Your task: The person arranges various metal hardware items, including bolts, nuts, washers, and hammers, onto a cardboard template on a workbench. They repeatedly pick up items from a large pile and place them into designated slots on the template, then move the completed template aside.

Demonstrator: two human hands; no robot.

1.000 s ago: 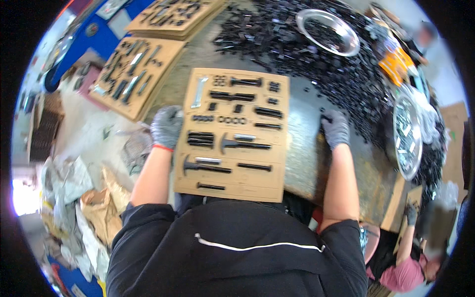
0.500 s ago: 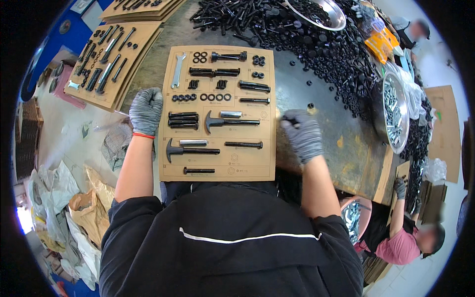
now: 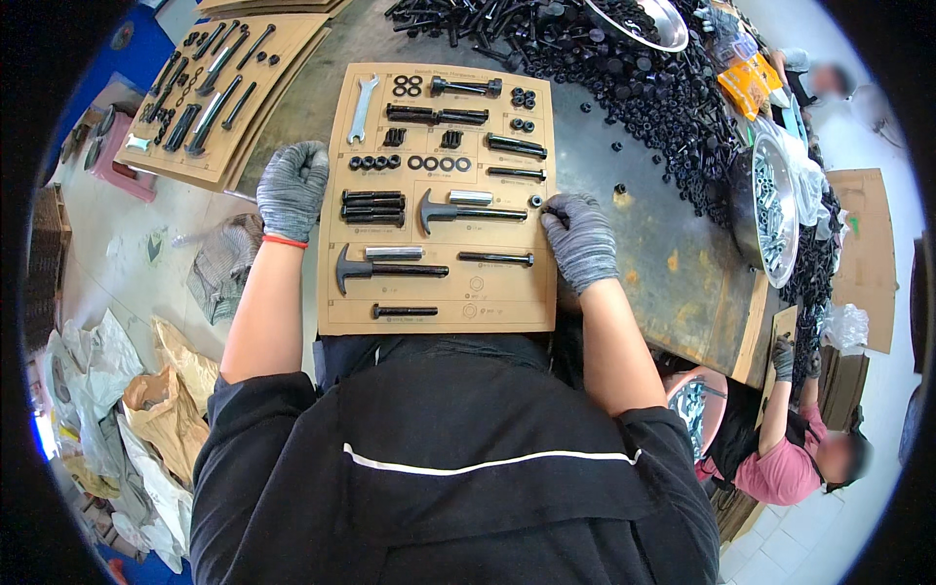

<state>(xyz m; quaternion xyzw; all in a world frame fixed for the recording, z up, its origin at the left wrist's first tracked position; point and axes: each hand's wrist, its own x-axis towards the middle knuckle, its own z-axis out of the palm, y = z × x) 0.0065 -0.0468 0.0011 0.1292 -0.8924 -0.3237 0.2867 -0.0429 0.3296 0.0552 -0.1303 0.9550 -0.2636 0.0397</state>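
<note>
A brown cardboard sheet [image 3: 444,317] lies before me, carrying bolts, washers, nuts and a silver open-ended wrench [image 3: 364,109]. Two black hammer-shaped pieces [image 3: 468,213] lie lower down, each beside a silver sleeve [image 3: 394,253]. My left hand [image 3: 292,190], in a grey glove, is closed by the sheet's left edge; what its curled fingers hold, if anything, is hidden. At the right edge my gloved right hand [image 3: 582,242] is closed too, its fingertips next to a small nut [image 3: 535,201] on the sheet. The inside of this hand is hidden.
Another filled cardboard sheet [image 3: 146,161] lies on a stack at the left. Heaped black bolts and nuts [image 3: 624,117] cover the far right of the table [image 3: 653,283]. A metal bowl [image 3: 792,210] holds silver parts. A co-worker in pink [image 3: 780,473] handles cardboard at the right.
My right hand has moved left to the sheet's edge, and a nut now lies on the sheet beside its fingertips. The sheet sits slightly higher in view. My left hand remains closed beside it.
</note>
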